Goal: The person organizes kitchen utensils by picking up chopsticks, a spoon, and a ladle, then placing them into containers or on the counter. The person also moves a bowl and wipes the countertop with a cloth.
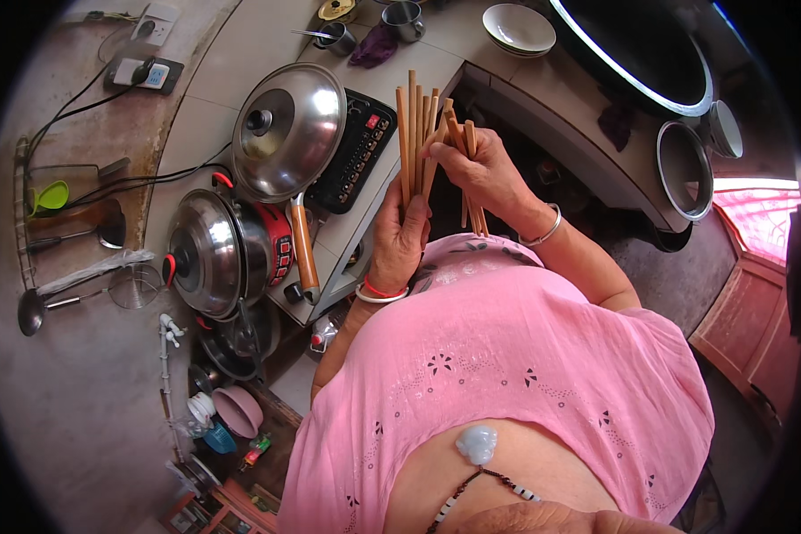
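Observation:
Several wooden chopsticks [412,133] stand upright in my left hand [402,230], whose fingers and thumb wrap their lower ends. My right hand [478,160] is just right of them and grips a second group of chopsticks [470,137], which stick out above and below its fist. The thumb side of the right hand touches or nearly touches the left bundle. Both hands are in front of my body, beside the tiled counter's edge. How many sticks each hand holds cannot be told.
Left of my hands, a lidded wok [290,133] with a wooden handle sits on a black induction cooker [357,157]. A lidded steel pot [207,253] stands nearer. Stacked bowls [519,30], metal mugs [404,21], a very large wok [641,47] and a steel basin [685,170] lie along the counter [434,57].

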Demonstrator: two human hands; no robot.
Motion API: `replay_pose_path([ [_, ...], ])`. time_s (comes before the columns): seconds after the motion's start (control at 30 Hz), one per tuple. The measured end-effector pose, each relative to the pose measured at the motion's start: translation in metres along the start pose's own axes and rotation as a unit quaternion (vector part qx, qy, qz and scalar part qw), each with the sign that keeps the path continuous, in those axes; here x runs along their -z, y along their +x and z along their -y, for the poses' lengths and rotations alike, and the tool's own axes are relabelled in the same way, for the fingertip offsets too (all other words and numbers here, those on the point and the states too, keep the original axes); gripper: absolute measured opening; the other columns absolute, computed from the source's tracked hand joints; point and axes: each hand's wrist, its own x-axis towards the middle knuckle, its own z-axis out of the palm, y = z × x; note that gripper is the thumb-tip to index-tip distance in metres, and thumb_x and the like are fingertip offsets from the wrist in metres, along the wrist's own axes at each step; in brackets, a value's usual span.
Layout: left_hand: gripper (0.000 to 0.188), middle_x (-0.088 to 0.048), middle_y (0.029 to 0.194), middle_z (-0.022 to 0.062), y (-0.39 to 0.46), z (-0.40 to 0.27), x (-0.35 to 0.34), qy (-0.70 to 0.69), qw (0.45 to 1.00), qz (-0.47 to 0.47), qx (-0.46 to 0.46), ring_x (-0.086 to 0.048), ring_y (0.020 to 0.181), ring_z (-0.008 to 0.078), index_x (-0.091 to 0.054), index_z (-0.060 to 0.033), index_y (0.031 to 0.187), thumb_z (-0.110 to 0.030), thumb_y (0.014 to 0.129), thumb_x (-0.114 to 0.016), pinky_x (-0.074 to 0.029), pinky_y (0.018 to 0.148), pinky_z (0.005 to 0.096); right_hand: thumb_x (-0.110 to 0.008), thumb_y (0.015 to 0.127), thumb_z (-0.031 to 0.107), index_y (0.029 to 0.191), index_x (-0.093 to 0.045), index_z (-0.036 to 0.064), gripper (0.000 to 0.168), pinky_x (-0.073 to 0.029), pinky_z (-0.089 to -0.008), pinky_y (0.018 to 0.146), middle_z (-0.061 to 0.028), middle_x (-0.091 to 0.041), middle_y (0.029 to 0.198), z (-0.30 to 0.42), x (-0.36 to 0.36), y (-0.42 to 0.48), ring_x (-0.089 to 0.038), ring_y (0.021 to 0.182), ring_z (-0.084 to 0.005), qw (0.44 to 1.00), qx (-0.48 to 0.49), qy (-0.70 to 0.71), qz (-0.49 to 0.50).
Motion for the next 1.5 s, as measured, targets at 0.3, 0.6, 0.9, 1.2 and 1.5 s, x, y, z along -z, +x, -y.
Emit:
replay_pose_path([
  [0.3,0.026,-0.049,0.075,-0.0035,-0.002,0.005,0.004,-0.020,1.000,-0.019,-0.013,-0.039,0.050,0.0018,-0.051,-0.0068,0.119,-0.022,0.098,-0.051,-0.032,0.042,0.0167,-0.067,0.087,0.014,0.072,-0.049,0.002,0.027,-0.033,-0.0256,0.050,0.0033,-0.037,0.061,-0.015,-0.001,0.002,-0.033,0.060,-0.0065,0.989,0.057,-0.132,-0.034],
  [0.6,0.040,-0.059,0.093,0.0059,-0.001,0.015,0.013,0.186,0.977,-0.030,-0.097,-0.057,0.076,0.0156,-0.046,-0.0039,0.133,-0.009,0.094,-0.054,-0.048,0.066,0.0276,-0.070,0.085,0.016,0.072,-0.049,0.001,0.028,-0.033,-0.0251,0.051,0.0033,-0.038,0.060,-0.013,-0.005,0.001,-0.034,0.060,-0.0058,0.990,0.059,-0.116,-0.055],
  [0.9,0.045,-0.059,0.096,0.0181,0.003,0.002,0.009,0.434,0.855,-0.089,-0.271,-0.060,0.085,0.0355,-0.048,-0.0066,0.133,-0.004,0.090,-0.057,-0.049,0.073,0.0395,-0.070,0.085,0.016,0.072,-0.051,0.001,0.027,-0.032,-0.0245,0.049,0.0042,-0.038,0.060,-0.003,-0.006,0.002,-0.033,0.059,-0.0052,0.992,0.084,-0.086,-0.044],
  [1.2,0.042,-0.060,0.107,0.0218,0.010,0.009,0.014,0.427,0.857,-0.079,-0.278,-0.060,0.092,0.0401,-0.049,-0.0040,0.130,-0.008,0.089,-0.058,-0.049,0.076,0.0427,-0.059,0.089,0.009,0.076,-0.051,0.000,0.018,-0.036,-0.0264,0.050,-0.0025,-0.042,0.059,-0.015,-0.006,0.002,-0.037,0.057,-0.0068,0.964,0.171,-0.175,-0.099],
  [1.5,0.031,-0.065,0.095,0.0201,0.013,0.007,0.023,0.344,0.930,-0.084,-0.094,-0.065,0.083,0.0333,-0.055,-0.0009,0.118,-0.013,0.089,-0.059,-0.051,0.074,0.0387,-0.054,0.096,0.015,0.085,-0.053,0.007,0.014,-0.034,-0.0212,0.049,-0.0011,-0.055,0.078,0.030,0.025,0.001,-0.040,0.056,-0.0046,0.939,0.227,0.119,-0.228],
])
